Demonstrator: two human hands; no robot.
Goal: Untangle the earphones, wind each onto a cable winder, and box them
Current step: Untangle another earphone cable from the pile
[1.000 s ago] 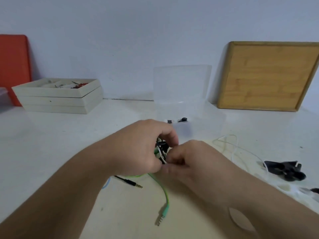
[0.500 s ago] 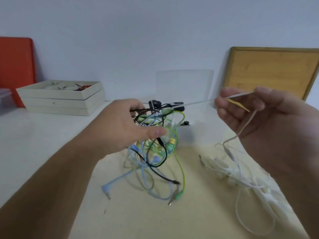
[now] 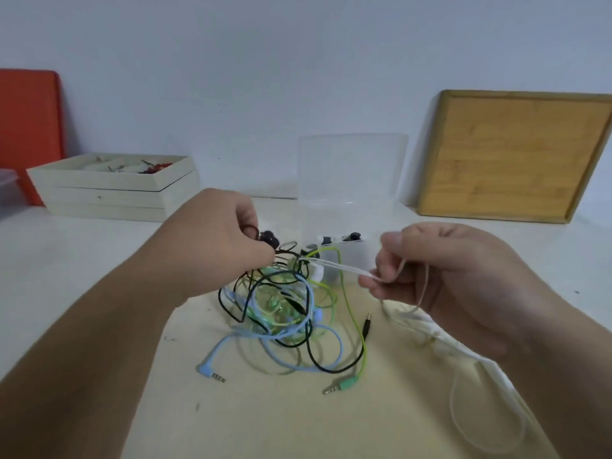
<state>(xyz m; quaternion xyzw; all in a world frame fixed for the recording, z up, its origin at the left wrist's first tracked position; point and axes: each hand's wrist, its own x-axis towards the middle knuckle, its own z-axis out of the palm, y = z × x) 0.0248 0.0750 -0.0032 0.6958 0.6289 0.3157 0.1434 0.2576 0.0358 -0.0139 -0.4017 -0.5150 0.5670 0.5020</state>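
1. My left hand (image 3: 228, 250) pinches the tangle (image 3: 281, 313) at its top, anchoring it on the table (image 3: 49, 260).
2. My right hand (image 3: 443, 276) pinches the white cable (image 3: 341, 267) taut, to draw it free.

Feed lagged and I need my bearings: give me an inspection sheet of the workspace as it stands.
Surface: white table with a beige mat.
Job's things: earphone tangle of black, blue and green cables; clear box, lid up, behind it; no winder seen.
Clutter: stacked wooden trays, orange board, wooden board by the wall.
Grippers: left hand grips the tangle's top; right hand pinches a white cable pulled taut from it.
Cables: blue plug, green plug, black plug lie free on the mat; the white cable's slack loops at right.
Surroundings: plain wall.
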